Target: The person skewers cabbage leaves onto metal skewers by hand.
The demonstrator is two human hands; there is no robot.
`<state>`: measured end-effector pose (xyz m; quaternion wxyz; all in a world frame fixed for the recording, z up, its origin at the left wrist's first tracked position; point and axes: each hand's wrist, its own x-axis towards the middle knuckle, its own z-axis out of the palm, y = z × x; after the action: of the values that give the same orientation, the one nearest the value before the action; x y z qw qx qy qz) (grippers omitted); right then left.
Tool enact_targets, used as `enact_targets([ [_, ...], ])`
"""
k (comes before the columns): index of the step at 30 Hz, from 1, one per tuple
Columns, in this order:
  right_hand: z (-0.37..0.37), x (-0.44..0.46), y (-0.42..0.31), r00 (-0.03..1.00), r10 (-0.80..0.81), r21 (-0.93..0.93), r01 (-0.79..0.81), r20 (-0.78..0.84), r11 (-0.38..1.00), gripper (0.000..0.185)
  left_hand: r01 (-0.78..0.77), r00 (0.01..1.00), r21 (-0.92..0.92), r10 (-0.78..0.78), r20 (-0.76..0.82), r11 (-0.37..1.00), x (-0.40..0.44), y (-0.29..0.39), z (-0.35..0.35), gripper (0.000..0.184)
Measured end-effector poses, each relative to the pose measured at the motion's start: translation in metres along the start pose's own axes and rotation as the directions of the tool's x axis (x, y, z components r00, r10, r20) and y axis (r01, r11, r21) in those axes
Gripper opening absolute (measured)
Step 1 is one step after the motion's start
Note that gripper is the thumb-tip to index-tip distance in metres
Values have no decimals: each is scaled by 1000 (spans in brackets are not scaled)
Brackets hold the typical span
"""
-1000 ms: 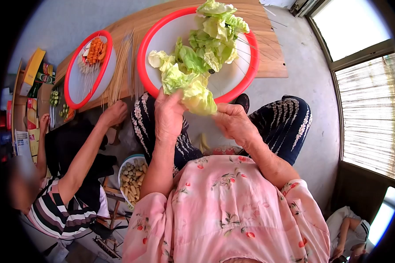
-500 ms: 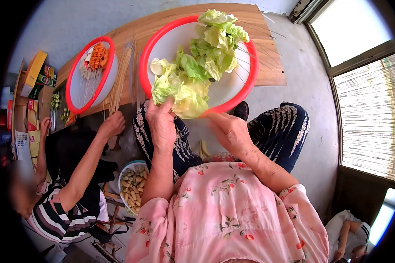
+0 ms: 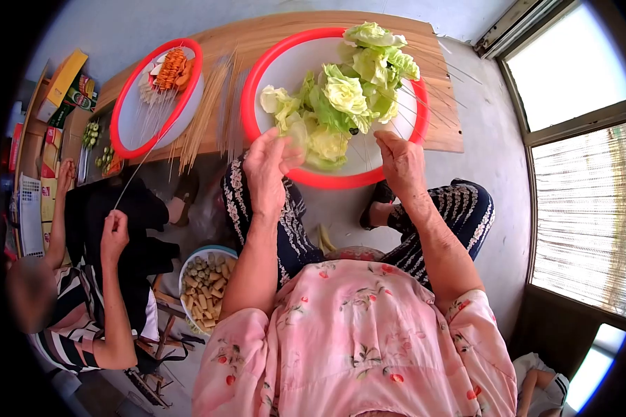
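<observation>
Lettuce leaves (image 3: 346, 94) lie heaped in a white basin with a red rim (image 3: 330, 183), some threaded on thin skewers that jut over its right side. My left hand (image 3: 266, 170) is at the basin's near left rim, close to the lower lettuce. Motion smears its fingers, and whether they grip a leaf is unclear. At the near right rim, my right hand (image 3: 403, 165) has its fingers pinched together. Anything thin between them is too small to make out.
A smaller red-rimmed basin (image 3: 129, 137) holds skewered carrot pieces (image 3: 170, 71). Bare skewers (image 3: 205, 115) lie between the basins on the wooden table (image 3: 444, 128). At left, a co-worker's hand (image 3: 114, 236) holds one skewer. A bowl of cut pieces (image 3: 207, 288) stands by my left leg.
My left hand has drawn away from the lettuce, which now rests lower in the basin. My right hand moved right and up to the rim. The co-worker's hand left the skewer pile with a skewer.
</observation>
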<state>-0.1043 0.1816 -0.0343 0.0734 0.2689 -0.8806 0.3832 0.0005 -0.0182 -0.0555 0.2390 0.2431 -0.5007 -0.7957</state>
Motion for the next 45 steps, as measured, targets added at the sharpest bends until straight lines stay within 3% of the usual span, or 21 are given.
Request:
enact_targets([
  [7,12,17,3,994,-102,-298,107,32,949,9,27,1000,-31,-26,9,999,2,-2,-3,35],
  [10,19,23,19,984,-64,-390,126,169,912,11,28,999,-36,-27,16,999,2,-1,-1,35],
  [16,30,22,24,973,-4,-479,117,230,870,11,48,998,-67,-45,48,997,0,3,-4,33],
  [23,32,14,29,980,-23,-449,111,197,887,14,39,999,-172,-34,30,984,-7,25,-20,29],
  [28,31,19,17,993,25,-380,20,114,925,14,-152,968,-221,100,-229,963,5,41,-66,16],
  [32,37,23,23,992,-33,-403,81,125,912,9,-128,908,-99,76,-411,987,16,28,-104,16],
  [36,40,30,24,987,24,-430,46,156,902,12,47,855,57,-11,-518,997,30,-12,-142,21],
  [38,39,28,18,997,-57,-359,74,60,930,14,111,811,137,-10,-585,984,33,-25,-150,22],
  [40,36,24,14,997,-79,-315,81,19,946,25,184,800,156,-56,-598,970,32,-35,-158,24],
  [44,36,21,18,982,-134,-206,105,-135,973,23,309,862,548,14,-507,777,54,-76,-201,25],
  [45,37,21,20,981,-125,-181,98,-149,979,22,312,858,522,1,-514,794,52,-74,-199,27],
])
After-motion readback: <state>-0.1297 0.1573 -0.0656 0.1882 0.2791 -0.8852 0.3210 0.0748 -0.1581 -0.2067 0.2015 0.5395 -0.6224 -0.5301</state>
